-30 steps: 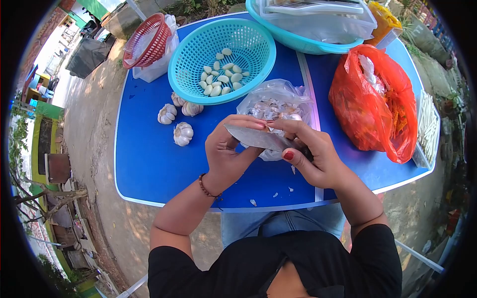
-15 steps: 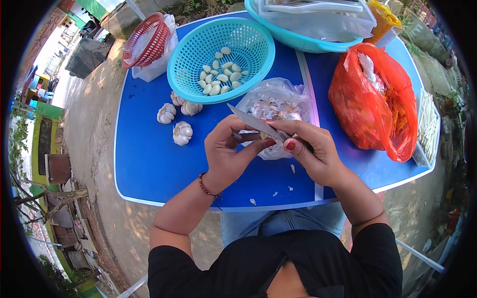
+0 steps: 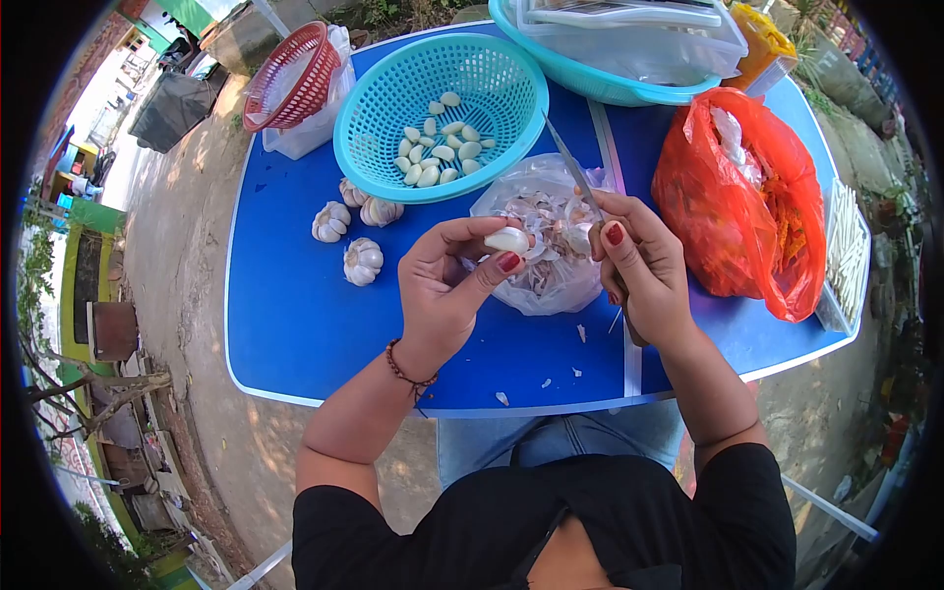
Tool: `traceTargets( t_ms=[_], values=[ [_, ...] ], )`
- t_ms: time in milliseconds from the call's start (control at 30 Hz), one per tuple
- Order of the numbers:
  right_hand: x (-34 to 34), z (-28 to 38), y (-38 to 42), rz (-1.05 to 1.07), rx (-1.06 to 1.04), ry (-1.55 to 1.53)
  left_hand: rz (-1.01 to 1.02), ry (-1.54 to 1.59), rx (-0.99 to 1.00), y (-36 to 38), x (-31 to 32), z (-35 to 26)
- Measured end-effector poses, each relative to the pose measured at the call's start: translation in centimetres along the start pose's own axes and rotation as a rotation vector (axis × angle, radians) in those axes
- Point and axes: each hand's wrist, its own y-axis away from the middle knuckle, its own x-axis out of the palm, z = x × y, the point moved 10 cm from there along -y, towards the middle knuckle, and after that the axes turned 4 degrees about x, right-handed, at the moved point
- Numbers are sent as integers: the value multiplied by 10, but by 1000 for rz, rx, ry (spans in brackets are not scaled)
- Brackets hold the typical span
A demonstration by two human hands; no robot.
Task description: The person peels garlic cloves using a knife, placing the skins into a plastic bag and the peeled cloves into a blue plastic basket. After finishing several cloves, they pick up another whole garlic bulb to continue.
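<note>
Between the thumb and fingers of my left hand [image 3: 447,280] is a white garlic clove [image 3: 507,240]. My right hand [image 3: 644,265] is closed round the handle of a knife [image 3: 570,159], its blade pointing up and to the left. Under and between the hands lies a clear plastic bag [image 3: 536,295] with papery garlic skins in it. Beyond my left hand, several peeled cloves lie in a turquoise basket [image 3: 369,113]. Whole garlic bulbs [image 3: 363,262] rest on the blue table [image 3: 295,334] to the left.
A red plastic bag [image 3: 703,236] with orange-red contents stands at the right, beside a tray of white sticks [image 3: 844,246]. At the back are a turquoise basin [image 3: 629,93] holding plastic containers and a yellow packet [image 3: 762,49]. A red basket [image 3: 295,84] stands back left.
My hands have moved apart. The knife has come away from the clove and swung more upright in my right hand. The clove now shows plainly in my left fingers.
</note>
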Motion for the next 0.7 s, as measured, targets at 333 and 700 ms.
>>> traceTargets(
  t_ms=[333, 700],
  values=[
    [18, 8, 4, 150, -44, 239, 67, -157, 105, -2, 9, -10],
    [37, 24, 12, 258, -196, 422, 101, -300, 132, 2, 13, -10]
  ],
)
